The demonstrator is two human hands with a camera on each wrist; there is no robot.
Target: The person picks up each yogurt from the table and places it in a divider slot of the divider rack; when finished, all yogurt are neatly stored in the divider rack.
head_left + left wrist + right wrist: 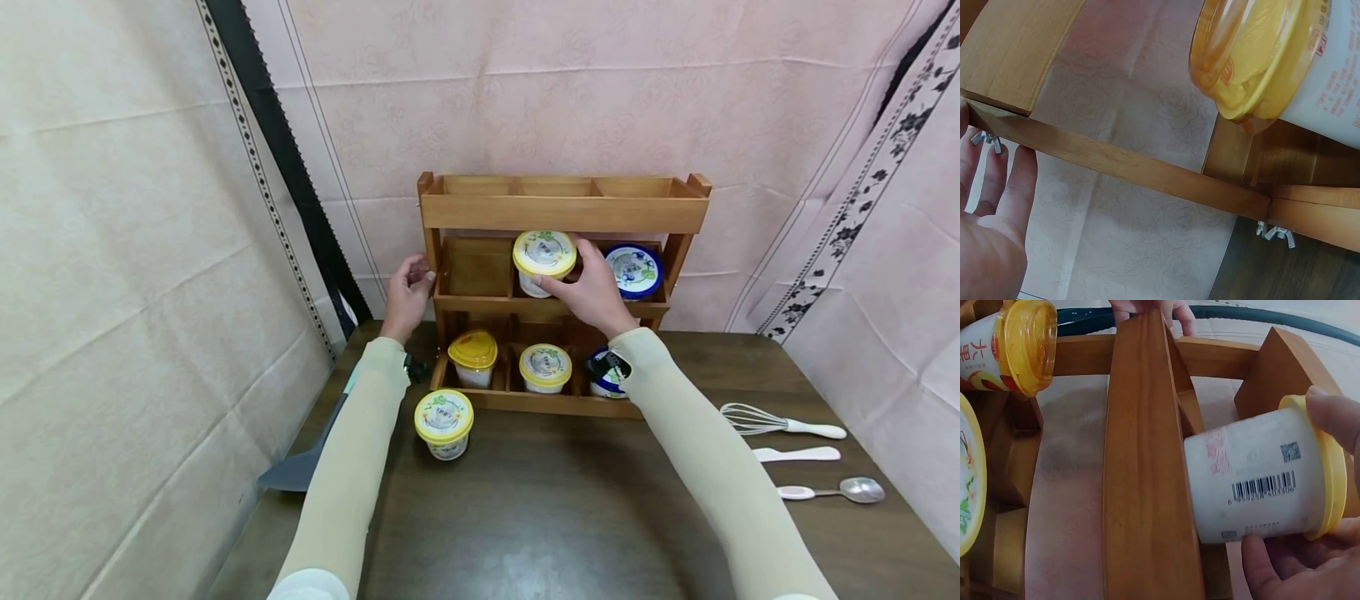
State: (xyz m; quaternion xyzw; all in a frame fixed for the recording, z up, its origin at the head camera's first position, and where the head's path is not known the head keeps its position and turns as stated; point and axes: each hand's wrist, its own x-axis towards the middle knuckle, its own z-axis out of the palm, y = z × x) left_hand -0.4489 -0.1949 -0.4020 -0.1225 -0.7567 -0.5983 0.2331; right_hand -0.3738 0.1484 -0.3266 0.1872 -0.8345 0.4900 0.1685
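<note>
My right hand (596, 292) grips a white tub with a yellow lid (545, 253) at the middle shelf's central compartment. Its thumb lies at the lid in the right wrist view, fingers along the far side; the tub's barcode (1264, 486) shows, and its base meets the shelf's front board (1150, 462). With fairly straight fingers, my left hand (407, 300) touches the left side post of the wooden rack (566, 215), beside a wing nut (988, 140) in the left wrist view. To the right of the held tub sits a blue-lidded tub (634, 271).
The bottom shelf bears an amber-lidded cup (473, 358), a yellow-lidded tub (545, 368) and a partly hidden blue-lidded tub (609, 385). Another yellow-lidded tub (444, 423) stands on the table before the rack. Rightward lie a whisk (780, 423), a white-handled utensil (798, 454) and a spoon (861, 490).
</note>
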